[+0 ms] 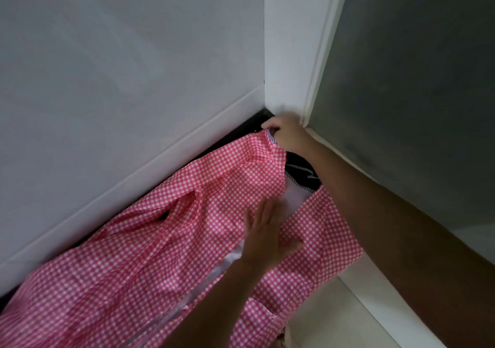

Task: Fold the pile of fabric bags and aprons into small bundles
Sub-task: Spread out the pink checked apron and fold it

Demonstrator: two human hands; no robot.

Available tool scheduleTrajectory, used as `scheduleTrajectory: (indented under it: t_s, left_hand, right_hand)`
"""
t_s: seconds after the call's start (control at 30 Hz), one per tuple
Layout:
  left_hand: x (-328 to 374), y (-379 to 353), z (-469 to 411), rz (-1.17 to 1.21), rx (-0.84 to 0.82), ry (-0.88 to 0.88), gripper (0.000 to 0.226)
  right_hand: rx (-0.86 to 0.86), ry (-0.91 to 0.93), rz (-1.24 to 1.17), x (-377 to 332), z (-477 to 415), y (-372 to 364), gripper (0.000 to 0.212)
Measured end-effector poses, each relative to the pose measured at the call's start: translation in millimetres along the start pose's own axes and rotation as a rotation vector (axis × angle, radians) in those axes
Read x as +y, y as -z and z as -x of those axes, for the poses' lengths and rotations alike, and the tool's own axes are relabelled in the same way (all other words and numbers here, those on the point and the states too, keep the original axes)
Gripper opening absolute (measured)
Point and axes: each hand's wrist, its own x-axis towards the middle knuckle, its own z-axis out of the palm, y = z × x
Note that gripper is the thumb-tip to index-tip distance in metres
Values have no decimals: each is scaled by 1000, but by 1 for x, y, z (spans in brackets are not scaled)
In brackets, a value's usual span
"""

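A pink-and-white checked apron [166, 246] lies spread along the foot of the wall, running from the lower left up toward the corner. My left hand [267, 232] lies flat on its middle with straight fingers pressing the cloth down. My right hand [286, 134] pinches the far top edge of the apron near the corner, where a bit of dark striped trim shows. A dark fabric piece with a white cord [302, 172] lies under my right forearm, partly hidden. A white cloth [293, 197] shows between the apron's parts.
A pale wall with a white skirting board [150, 160] runs along the left. A white door frame [316, 74] and a grey panel [417, 79] close off the right. Light floor tiles [329, 318] show at the lower right.
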Motion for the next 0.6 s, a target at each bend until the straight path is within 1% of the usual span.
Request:
scheduleTrajectory:
  t_s: [0.07, 0.1, 0.13, 0.2, 0.27, 0.33, 0.37, 0.43, 0.5, 0.57, 0.6]
  left_hand:
    - [-13, -6, 4, -2, 136, -61, 66]
    - [-19, -7, 5, 22, 196, -69, 56]
    - [-22, -8, 5, 62, 245, -59, 49]
    - [-26, -7, 6, 102, 297, 21, 44]
    - [-27, -7, 5, 67, 316, 107, 46]
    - [-25, -5, 4, 49, 297, 148, 45]
    - [-24, -3, 4, 50, 288, 152, 42]
    - [-22, 0, 4, 96, 275, 163, 39]
    - [-23, 2, 5, 141, 287, 143, 36]
    - [-26, 2, 6, 133, 276, 77, 36]
    - [-27, 1, 7, 128, 258, 46, 38]
  right_hand:
    - [69, 46, 144, 9, 25, 5, 25]
    - [103, 29, 232, 13, 39, 10, 24]
    - [124, -29, 340, 16, 53, 16, 25]
    - [116, -163, 572, 22, 78, 24, 29]
    - [70, -228, 700, 34, 104, 26, 27]
    - [32, -255, 664, 51, 129, 19, 24]
    - [32, -256, 590, 61, 142, 13, 28]
    - [57, -225, 419, 85, 166, -3, 52]
    - [121, -205, 290, 106, 186, -21, 74]
    - [192, -215, 215, 121, 198, -36, 86]
    - [213, -203, 222, 129, 201, -43, 88]
